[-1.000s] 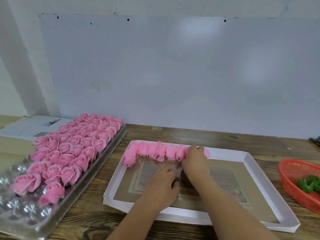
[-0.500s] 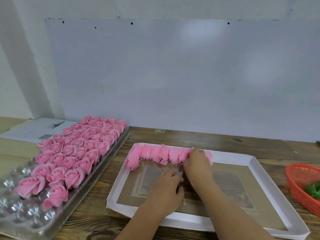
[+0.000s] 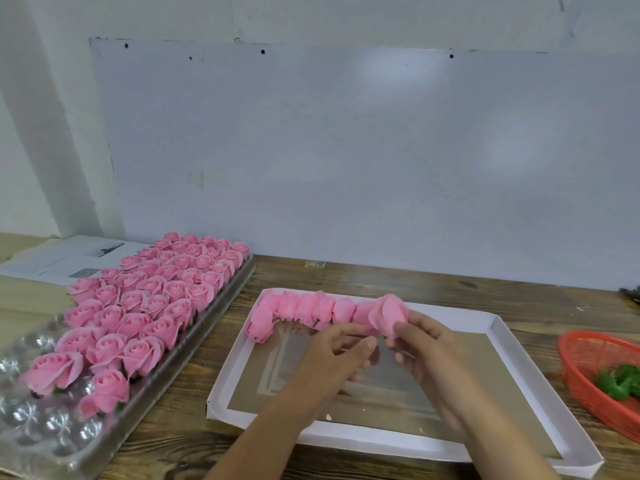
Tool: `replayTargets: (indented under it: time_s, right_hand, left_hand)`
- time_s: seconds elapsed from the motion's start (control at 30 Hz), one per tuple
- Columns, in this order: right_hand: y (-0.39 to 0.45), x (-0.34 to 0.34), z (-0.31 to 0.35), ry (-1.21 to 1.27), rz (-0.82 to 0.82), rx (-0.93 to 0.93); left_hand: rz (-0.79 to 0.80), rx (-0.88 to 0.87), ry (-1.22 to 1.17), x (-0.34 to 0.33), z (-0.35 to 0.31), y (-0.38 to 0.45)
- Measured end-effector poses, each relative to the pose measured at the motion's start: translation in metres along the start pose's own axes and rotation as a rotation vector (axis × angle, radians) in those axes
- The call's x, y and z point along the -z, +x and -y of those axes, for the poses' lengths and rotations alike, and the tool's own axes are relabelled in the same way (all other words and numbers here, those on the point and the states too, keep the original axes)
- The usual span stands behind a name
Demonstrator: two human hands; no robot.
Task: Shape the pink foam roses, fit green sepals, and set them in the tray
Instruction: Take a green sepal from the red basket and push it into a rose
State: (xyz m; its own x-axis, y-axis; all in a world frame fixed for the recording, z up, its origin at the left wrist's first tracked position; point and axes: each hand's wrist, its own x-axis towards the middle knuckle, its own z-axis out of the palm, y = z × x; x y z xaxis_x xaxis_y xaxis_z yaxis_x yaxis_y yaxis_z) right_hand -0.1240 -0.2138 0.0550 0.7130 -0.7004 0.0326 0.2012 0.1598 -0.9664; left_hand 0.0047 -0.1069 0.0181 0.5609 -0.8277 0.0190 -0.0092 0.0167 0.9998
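Observation:
A row of unshaped pink foam rose buds [image 3: 304, 311] lies along the far rim of a shallow white cardboard box [image 3: 498, 327]. My right hand [image 3: 424, 344] pinches one pink rose bud [image 3: 388, 315], lifted at the right end of that row. My left hand [image 3: 334, 355] hovers just left of it with curled fingers, its fingertips close to the bud's base; whether they touch it is unclear. On the left, a clear plastic tray [image 3: 41, 427] holds several finished roses [image 3: 149, 299]. Green sepals [image 3: 620, 382] lie in a red basket [image 3: 585, 358] at the right edge.
Everything sits on a wooden table [image 3: 381, 275] against a white wall. Printed papers [image 3: 69, 258] lie behind the tray at the far left. The near cells of the clear tray hold no roses. A dark object [image 3: 632, 294] pokes in at the far right edge.
My right hand has lifted one bud from the right end of the row. My left hand has come up off the box floor towards it. The camera has tilted upward.

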Motion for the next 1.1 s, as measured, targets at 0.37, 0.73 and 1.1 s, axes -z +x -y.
replayTargets:
  time_s: [0.37,0.73,1.1]
  right_hand:
    - [-0.020,-0.005,-0.022,-0.117,0.084,0.041]
    - [-0.027,-0.001,-0.024,-0.709,0.216,0.324]
    - [-0.022,0.013,-0.017,-0.663,0.239,0.124]
  left_hand:
    - [-0.023,-0.203,-0.116,-0.007,-0.008,-0.011]
    - [0.038,-0.237,0.065,-0.009,-0.006,-0.014]
    - [0.138,-0.147,-0.001,-0.002,-0.014,-0.020]
